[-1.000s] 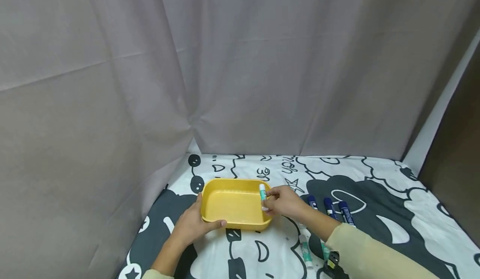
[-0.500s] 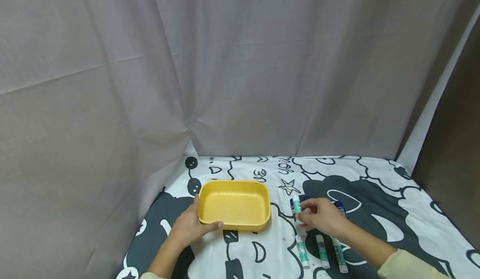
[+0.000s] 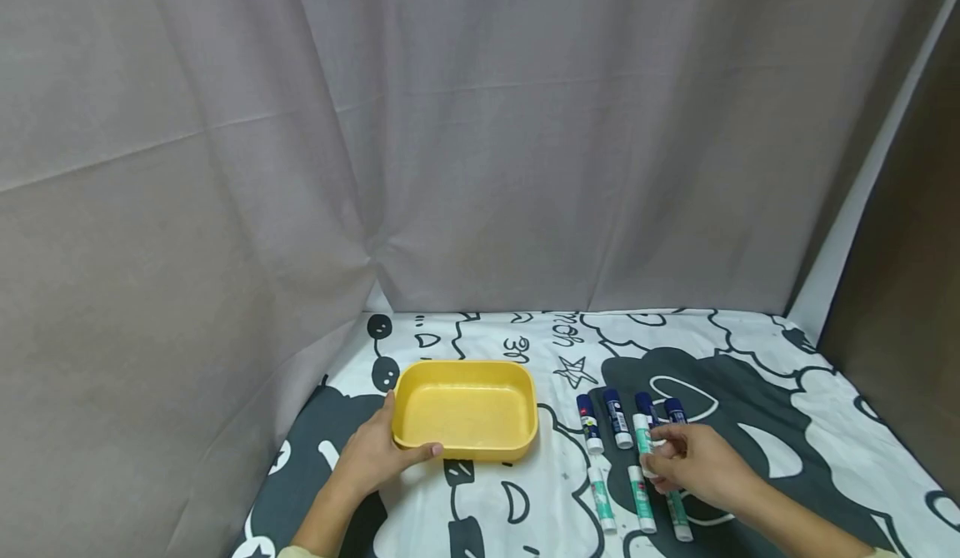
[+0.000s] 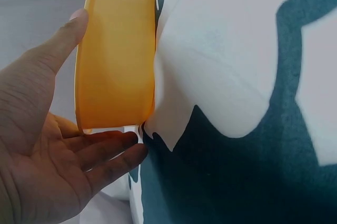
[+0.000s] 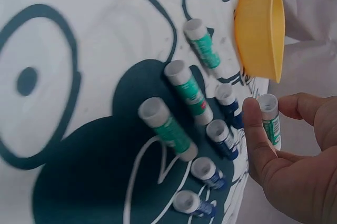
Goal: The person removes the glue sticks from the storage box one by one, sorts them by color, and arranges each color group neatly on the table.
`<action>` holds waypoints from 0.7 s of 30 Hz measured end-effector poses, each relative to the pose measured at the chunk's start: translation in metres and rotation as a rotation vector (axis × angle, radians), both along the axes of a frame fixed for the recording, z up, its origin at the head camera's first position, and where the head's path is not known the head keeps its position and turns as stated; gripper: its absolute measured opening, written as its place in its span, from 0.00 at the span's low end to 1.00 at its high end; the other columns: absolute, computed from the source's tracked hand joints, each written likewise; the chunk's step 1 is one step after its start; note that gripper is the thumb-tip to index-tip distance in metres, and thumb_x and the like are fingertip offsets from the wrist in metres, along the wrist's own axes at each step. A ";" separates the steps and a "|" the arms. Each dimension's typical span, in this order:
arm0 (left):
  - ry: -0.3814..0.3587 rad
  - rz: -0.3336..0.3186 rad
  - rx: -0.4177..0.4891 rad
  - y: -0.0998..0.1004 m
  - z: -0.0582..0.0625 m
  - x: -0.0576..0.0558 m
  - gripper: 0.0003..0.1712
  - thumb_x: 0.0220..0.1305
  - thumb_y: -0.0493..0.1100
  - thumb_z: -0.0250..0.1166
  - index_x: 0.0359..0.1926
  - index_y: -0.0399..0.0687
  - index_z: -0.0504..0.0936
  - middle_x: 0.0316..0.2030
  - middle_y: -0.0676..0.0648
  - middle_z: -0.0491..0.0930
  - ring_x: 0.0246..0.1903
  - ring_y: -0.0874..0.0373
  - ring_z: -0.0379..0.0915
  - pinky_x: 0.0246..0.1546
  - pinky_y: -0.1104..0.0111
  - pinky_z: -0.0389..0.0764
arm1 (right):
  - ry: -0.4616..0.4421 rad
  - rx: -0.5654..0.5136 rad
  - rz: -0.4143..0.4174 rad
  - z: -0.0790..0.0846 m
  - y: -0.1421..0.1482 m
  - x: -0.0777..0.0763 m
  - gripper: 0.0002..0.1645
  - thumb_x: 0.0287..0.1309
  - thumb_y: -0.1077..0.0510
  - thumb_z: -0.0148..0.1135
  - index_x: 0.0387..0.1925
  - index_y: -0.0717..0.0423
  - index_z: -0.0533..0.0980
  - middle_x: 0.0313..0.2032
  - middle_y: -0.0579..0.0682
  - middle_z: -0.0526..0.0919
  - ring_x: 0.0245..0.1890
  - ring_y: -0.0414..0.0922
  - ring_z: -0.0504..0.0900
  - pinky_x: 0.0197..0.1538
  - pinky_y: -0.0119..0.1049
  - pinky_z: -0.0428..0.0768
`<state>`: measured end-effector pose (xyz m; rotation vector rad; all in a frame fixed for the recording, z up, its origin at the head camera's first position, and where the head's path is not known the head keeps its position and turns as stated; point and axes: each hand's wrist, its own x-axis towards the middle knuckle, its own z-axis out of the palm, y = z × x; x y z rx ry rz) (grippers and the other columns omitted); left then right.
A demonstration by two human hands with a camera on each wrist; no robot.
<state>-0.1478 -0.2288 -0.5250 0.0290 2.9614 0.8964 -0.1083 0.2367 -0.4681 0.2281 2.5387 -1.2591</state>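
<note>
My right hand (image 3: 693, 458) pinches a green-and-white glue stick (image 3: 642, 433) between thumb and fingers. In the right wrist view this glue stick (image 5: 270, 121) stands upright, white base towards the camera. On the cloth below lie three more green-and-white glue sticks (image 5: 188, 91) in a row. Beyond them is a row of several blue-capped tubes (image 3: 617, 418) with white bases, two partly hidden by the hand and held stick. My left hand (image 3: 375, 454) holds the left end of a yellow tray (image 3: 465, 450), thumb on its near side. In the left wrist view the tray (image 4: 118, 61) shows from its side.
A black-and-white patterned cloth (image 3: 420, 508) covers the surface. Behind it hangs a grey curtain (image 3: 487, 166), which also runs down the left side. A dark brown panel (image 3: 907, 291) stands at the right.
My right hand has moved right from the tray, past the first sticks, to the third column. It held a glue stick in each frame. The left hand stays at the tray.
</note>
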 end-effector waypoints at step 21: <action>-0.006 -0.005 -0.018 -0.002 0.005 0.002 0.84 0.48 0.82 0.80 0.88 0.34 0.53 0.72 0.29 0.79 0.64 0.34 0.83 0.63 0.37 0.84 | -0.148 0.298 0.013 -0.040 0.063 0.038 0.39 0.67 0.54 0.76 0.64 0.82 0.74 0.30 0.49 0.85 0.29 0.43 0.87 0.36 0.41 0.84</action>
